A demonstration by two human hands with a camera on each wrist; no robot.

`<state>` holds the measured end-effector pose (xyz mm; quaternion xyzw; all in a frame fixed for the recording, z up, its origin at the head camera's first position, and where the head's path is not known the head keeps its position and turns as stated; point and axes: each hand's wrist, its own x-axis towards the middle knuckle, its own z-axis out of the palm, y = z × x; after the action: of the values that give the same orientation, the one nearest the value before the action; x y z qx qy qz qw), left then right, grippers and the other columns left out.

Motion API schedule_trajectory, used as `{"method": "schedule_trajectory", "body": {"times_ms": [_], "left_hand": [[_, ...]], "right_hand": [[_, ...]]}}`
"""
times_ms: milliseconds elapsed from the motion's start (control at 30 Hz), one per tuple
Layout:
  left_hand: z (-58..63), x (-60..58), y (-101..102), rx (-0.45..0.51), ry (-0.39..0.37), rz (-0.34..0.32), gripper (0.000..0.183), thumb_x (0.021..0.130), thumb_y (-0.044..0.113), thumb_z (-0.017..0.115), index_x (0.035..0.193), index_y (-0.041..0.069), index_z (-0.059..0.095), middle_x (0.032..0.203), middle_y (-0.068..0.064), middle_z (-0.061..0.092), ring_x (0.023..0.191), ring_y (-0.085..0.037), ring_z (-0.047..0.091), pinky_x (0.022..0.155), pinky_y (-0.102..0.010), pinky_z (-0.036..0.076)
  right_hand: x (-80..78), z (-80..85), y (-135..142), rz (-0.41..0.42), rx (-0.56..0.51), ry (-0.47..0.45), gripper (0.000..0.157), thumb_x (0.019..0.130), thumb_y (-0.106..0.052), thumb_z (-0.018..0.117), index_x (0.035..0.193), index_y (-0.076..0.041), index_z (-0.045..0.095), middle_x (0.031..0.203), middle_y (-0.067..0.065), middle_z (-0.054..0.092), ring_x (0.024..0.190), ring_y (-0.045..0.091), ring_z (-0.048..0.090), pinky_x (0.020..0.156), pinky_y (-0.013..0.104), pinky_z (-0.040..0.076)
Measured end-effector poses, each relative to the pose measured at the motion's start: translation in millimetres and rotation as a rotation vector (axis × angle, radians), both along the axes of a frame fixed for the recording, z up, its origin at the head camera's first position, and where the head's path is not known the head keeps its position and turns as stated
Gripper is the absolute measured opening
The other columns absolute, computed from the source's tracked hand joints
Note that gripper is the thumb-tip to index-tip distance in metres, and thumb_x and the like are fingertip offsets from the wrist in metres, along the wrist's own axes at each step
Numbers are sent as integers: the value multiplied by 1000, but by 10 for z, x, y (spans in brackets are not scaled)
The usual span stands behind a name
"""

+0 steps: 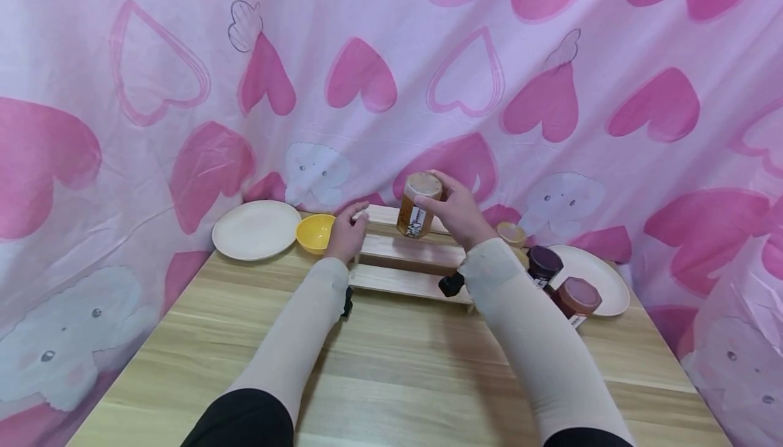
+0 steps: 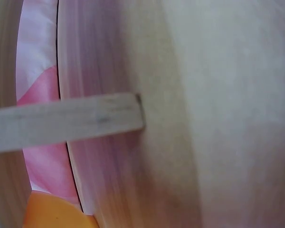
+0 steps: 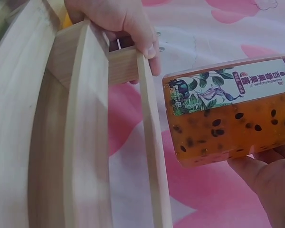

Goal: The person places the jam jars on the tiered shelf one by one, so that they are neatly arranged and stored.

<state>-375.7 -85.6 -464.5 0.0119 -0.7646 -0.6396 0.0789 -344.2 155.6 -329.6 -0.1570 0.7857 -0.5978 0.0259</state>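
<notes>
My right hand (image 1: 455, 210) grips a clear jar (image 1: 411, 215) of amber jam with dark seeds and a pale lid, above the top step of a three-step wooden rack (image 1: 406, 278). In the right wrist view the jar (image 3: 218, 128) lies sideways past the top board, its printed label showing, with the fingers (image 3: 268, 178) at its lower side. My left hand (image 1: 347, 235) holds the rack's upper left end, the thumb on the top board and the fingers curled round its edge. The left wrist view shows a blurred wooden bar of the rack (image 2: 66, 122) close up.
A yellow bowl (image 1: 314, 232) and a white plate (image 1: 255, 229) stand left of the rack. To the right are a dark-lidded jar (image 1: 544, 263), a reddish jar (image 1: 575, 297), a small yellowish-topped container (image 1: 511, 233) and another white plate (image 1: 605, 284). A pink heart-patterned curtain (image 1: 391, 19) hangs behind the table.
</notes>
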Motion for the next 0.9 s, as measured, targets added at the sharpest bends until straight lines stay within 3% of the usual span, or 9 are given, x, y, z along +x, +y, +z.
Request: {"method": "schedule_trajectory", "body": {"times_ms": [167,333,433,667,900], "left_hand": [[-22,-33,-12,11,-3,-14,43,110,36,53,151,25,59,127,-12,66,101,-31,64,88,-41,55],[-1,-9,0,14,-7,-12,42,111,35,53,151,26,59,122,-16,65,89,-23,60,77,-35,54],[22,28,18,20,-4,-17,42,111,35,53,151,27,59,123,-16,65,89,-22,60,78,-34,54],[8,25,28,10,-19,-9,41,111,36,52,150,30,59,127,-14,66,102,-31,64,84,-39,55],[-3,16,5,0,-17,3,43,111,38,52,152,27,58,130,-9,66,100,-26,63,87,-42,55]], "right_hand": [[-95,20,-127,9,-12,10,63,97,-29,79,154,-24,53,142,6,64,133,23,59,118,47,43],[-191,14,-239,20,-23,15,60,97,-29,78,152,-23,53,142,5,64,132,23,59,115,48,46],[-245,-4,-300,23,-37,15,61,98,-27,78,153,-21,53,143,6,63,133,24,60,114,48,47],[-344,-48,-422,23,-38,22,61,98,-25,77,153,-20,52,145,9,62,133,26,60,114,48,48],[-410,-36,-526,10,-49,9,69,98,-22,78,159,-15,46,147,12,60,133,29,59,114,49,47]]}}
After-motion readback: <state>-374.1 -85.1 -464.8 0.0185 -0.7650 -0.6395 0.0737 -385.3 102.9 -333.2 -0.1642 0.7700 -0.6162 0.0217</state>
